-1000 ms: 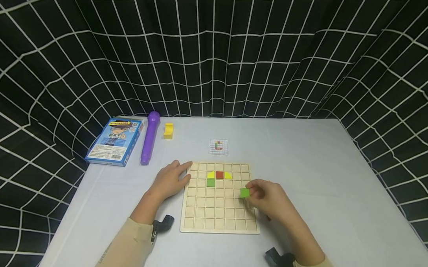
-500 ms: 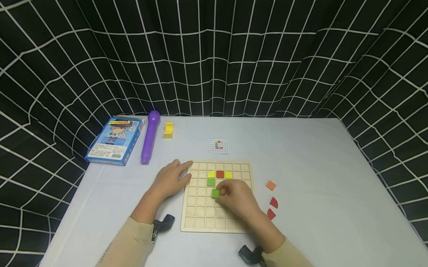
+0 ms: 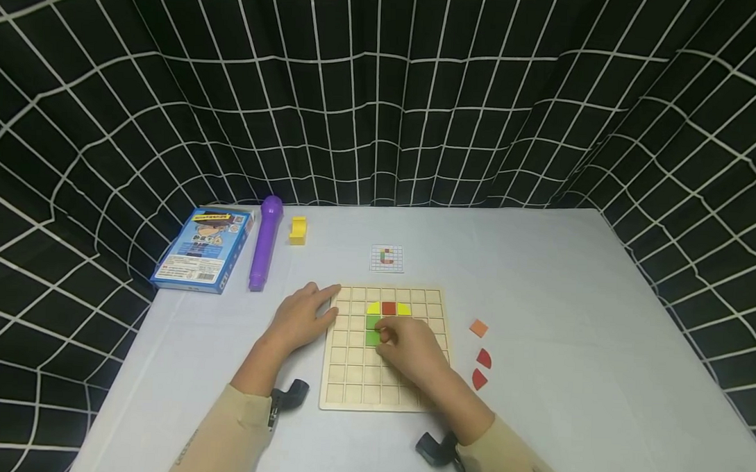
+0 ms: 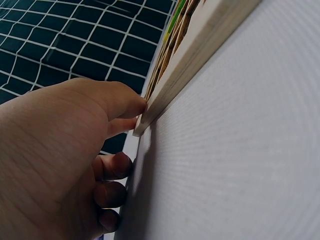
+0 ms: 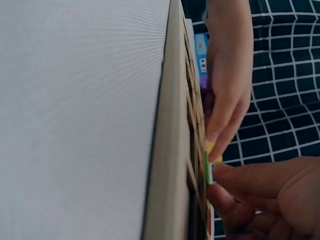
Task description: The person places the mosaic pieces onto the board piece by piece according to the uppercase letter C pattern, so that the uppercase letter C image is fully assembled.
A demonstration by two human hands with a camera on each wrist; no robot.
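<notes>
On the wooden grid board [image 3: 356, 375], two square green tiles lie in one column, the lower green tile [image 3: 372, 338] directly below the upper green tile [image 3: 372, 322]. My right hand [image 3: 414, 348] pinches the lower tile at its right side with thumb and forefinger; in the right wrist view the fingertips meet the green tile [image 5: 207, 167] at the board's surface. Above them run a yellow quarter-round tile [image 3: 373, 309], a red square tile [image 3: 388, 308] and another yellow quarter-round tile [image 3: 404, 310]. My left hand [image 3: 300, 320] rests thumb and forefinger on the board's upper left edge.
Right of the board lie an orange square tile [image 3: 478, 328] and two red quarter-round tiles [image 3: 483, 358]. A small pattern card [image 3: 387, 258] sits beyond the board. At the back left are a blue box [image 3: 204, 249], a purple microphone-shaped stick [image 3: 266, 242] and a yellow block [image 3: 298, 230].
My right hand has carried the green tile leftward from the board's right side into the cell under the other green tile. The loose tiles at right came into view. My left hand has stayed put.
</notes>
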